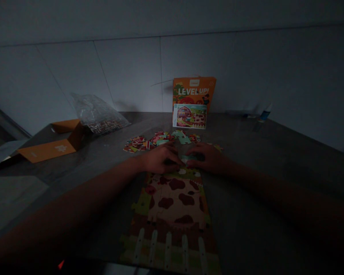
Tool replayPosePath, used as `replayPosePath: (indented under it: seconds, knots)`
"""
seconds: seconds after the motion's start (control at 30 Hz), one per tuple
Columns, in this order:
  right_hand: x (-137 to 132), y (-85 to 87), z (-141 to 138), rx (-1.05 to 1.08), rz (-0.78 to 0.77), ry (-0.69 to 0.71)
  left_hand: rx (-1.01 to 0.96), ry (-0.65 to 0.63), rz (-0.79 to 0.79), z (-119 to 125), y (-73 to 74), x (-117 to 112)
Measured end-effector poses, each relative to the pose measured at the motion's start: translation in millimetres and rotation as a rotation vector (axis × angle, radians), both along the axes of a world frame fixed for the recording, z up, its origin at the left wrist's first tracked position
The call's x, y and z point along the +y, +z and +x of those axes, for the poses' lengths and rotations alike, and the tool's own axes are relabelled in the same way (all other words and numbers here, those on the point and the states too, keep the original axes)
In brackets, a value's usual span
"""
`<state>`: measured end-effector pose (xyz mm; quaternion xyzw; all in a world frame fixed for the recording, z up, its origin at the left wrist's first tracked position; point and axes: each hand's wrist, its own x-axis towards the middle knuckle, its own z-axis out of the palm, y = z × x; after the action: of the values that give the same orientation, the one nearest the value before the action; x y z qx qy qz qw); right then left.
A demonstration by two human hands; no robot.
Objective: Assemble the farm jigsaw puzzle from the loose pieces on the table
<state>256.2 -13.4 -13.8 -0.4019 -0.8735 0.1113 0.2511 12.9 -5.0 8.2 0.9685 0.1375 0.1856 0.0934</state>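
A partly joined jigsaw puzzle (172, 206) lies on the grey table, showing a spotted cow above a white fence. At its far edge my left hand (162, 158) rests with fingers bent and pointing right. Facing it, my right hand (208, 157) has its thumb and fingers closed on a pale green puzzle piece (186, 158). The left fingertips come close to this piece, but the dim light hides whether they hold anything. Just beyond both hands is a pile of loose puzzle pieces (157, 139), some of them overlapping.
An orange box (195, 86) stands against the wall, with a farm picture card (190, 116) leaning on it. A clear plastic bag (96, 112) of pieces and an open orange box part (50, 147) lie to the left. At the back right stands a small bottle (265, 114).
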Motion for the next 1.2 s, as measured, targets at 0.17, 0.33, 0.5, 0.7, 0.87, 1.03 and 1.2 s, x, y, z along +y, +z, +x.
replayPosePath:
  seconds: [0.17,0.33,0.5,0.7,0.87,1.03,1.2]
  knots:
    - [-0.1,0.7,1.4,0.008,0.014,0.064,-0.034,0.001,0.02,-0.7,0.1,1.1]
    - [0.4,-0.5,1.3,-0.043,0.042,0.116,-0.061,0.014,0.031,-1.8,2.3,0.2]
    - [-6.2,-1.1,-1.6,-0.109,0.137,0.213,-0.052,0.021,0.033,-3.2,2.7,0.1]
    - [-14.6,0.8,-7.5,-0.16,0.131,0.137,-0.051,0.035,0.037,-2.8,2.8,-0.1]
    - [-17.2,0.0,-12.2,-0.171,0.118,0.063,-0.032,0.055,0.038,-4.7,2.8,0.2]
    - [-17.9,0.2,-13.8,-0.166,0.094,0.06,-0.034,0.052,0.041,-6.1,2.7,0.9]
    - [-18.5,1.5,-16.3,-0.176,0.146,0.134,-0.03,0.054,0.044,-6.3,2.7,2.6]
